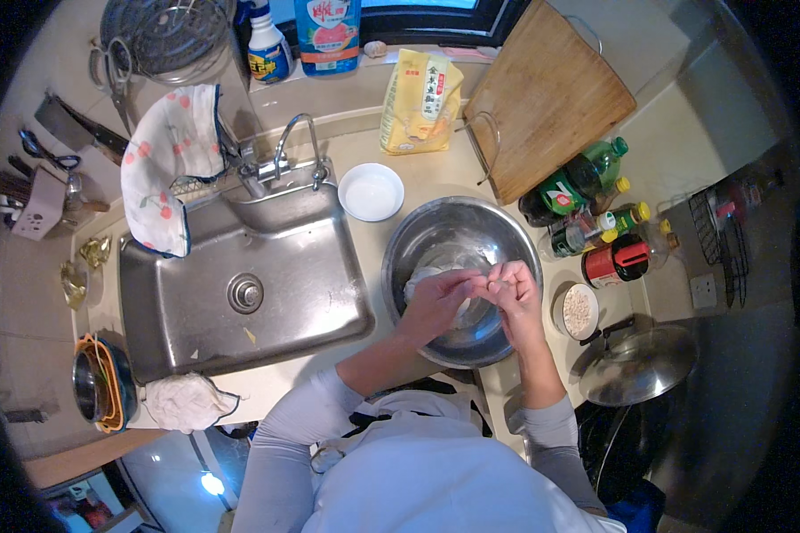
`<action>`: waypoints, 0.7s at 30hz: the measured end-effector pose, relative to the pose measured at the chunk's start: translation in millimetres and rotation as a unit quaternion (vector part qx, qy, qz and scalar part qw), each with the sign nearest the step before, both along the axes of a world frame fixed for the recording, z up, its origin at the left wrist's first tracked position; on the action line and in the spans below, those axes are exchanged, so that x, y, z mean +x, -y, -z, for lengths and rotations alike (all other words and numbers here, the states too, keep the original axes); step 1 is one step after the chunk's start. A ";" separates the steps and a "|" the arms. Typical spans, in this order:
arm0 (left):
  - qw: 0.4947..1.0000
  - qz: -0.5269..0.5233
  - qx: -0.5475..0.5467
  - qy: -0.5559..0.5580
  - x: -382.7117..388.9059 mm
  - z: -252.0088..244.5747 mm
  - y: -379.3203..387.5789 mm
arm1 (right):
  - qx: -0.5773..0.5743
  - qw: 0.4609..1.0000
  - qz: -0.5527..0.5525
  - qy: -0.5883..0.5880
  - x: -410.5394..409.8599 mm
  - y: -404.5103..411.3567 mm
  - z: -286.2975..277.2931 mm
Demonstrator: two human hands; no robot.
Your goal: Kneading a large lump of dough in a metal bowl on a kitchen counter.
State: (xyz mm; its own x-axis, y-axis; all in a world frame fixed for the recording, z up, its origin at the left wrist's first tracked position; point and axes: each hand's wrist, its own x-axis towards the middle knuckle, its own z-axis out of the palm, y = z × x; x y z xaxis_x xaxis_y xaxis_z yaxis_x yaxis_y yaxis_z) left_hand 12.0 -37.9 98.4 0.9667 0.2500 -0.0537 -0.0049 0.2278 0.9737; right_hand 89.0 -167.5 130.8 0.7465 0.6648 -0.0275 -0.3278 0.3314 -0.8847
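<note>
A large steel mixing bowl (463, 213) stands on the counter right of the sink. Pale dough (421, 274) lies inside it, partly hidden by my hands. My left hand (443, 298) and my right hand (515, 293) meet above the bowl, fingertips touching. The fingers of both are bent together; whether something small is pinched between them I cannot tell. Behind the bowl, to the left, is a small white bowl (371, 192) with white contents. A yellow bag (421, 103), bearing writing, stands upright against the back wall.
The steel sink (307, 293) with its faucet (293, 143) is at left. A wooden cutting board (553, 86) leans at the back right, beside several bottles (563, 190). Near the right edge are a bowl of pale kernels or beans (577, 311) and a glass pan lid (640, 366).
</note>
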 end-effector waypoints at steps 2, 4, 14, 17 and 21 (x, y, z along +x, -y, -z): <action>0.994 0.002 0.109 -0.019 -1.3 -2.4 -7.1 | -0.066 0.995 -0.028 0.073 0.9 3.7 1.1; 0.972 0.037 0.233 -0.002 -0.7 -12.1 -16.8 | -0.086 0.990 -0.045 0.099 1.8 8.1 4.2; 0.726 0.169 0.657 0.117 7.2 -29.3 -34.3 | -0.310 0.875 -0.087 0.362 -9.5 0.4 -37.8; 0.724 0.156 0.661 0.121 8.1 -30.2 -32.5 | -0.305 0.871 -0.078 0.378 -9.9 1.1 -37.9; 0.721 0.152 0.666 0.114 8.9 -30.2 -34.1 | -0.336 0.848 -0.078 0.402 -7.9 3.2 -36.4</action>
